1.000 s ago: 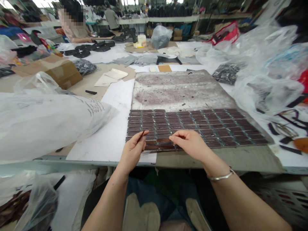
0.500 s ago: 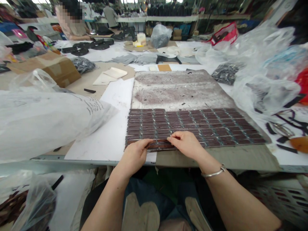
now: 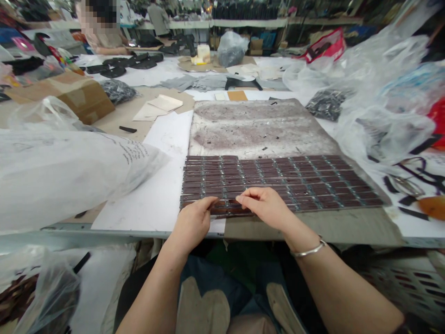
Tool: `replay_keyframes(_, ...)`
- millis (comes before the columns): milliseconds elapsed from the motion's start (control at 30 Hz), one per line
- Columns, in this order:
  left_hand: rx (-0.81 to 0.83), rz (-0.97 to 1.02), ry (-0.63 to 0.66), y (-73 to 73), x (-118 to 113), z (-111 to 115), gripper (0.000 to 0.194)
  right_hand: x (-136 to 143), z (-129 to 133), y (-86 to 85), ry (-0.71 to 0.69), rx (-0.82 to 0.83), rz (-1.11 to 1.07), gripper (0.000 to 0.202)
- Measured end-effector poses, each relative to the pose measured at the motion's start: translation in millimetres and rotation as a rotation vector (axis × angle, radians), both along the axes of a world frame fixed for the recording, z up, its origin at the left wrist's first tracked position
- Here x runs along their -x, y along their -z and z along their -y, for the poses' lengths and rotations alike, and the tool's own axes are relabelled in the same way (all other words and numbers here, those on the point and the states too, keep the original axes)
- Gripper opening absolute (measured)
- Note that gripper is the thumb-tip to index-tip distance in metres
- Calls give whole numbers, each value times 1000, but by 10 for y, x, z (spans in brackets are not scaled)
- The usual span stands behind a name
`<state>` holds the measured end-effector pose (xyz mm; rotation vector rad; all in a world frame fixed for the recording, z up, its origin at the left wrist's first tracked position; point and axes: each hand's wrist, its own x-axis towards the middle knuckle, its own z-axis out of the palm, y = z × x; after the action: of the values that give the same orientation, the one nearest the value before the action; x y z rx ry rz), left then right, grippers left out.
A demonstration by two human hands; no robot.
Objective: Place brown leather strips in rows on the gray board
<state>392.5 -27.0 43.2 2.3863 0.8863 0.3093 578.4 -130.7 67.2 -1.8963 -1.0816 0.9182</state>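
Dark-brown narrow flat strips [image 3: 306,181], packed in rows, near half of mottled grey-white board [image 3: 243,127]. Left hand [image 3: 194,218], right hand [image 3: 267,206]: fingers curled at near rows; cannot tell whether gripping.

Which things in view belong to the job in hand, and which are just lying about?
Apparently in use:
- left hand
- right hand
- brown strips
- stained board

Apparently lying about:
- carton
- red bag
- orange card

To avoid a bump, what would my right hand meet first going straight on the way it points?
Probably your left hand, its fingertips just ahead; depth is unclear, so the strips beneath may come first.
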Motion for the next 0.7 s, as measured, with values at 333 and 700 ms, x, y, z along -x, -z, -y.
replay_keyframes(333, -8, 0, -12, 2, 0, -8, 39, 18, 46, -134, -45, -79, -260, 31)
replay_keyframes(700, -37, -8, -98, -5, 21, -48, 36, -20, -29, 30, -10, 56, 66, 31)
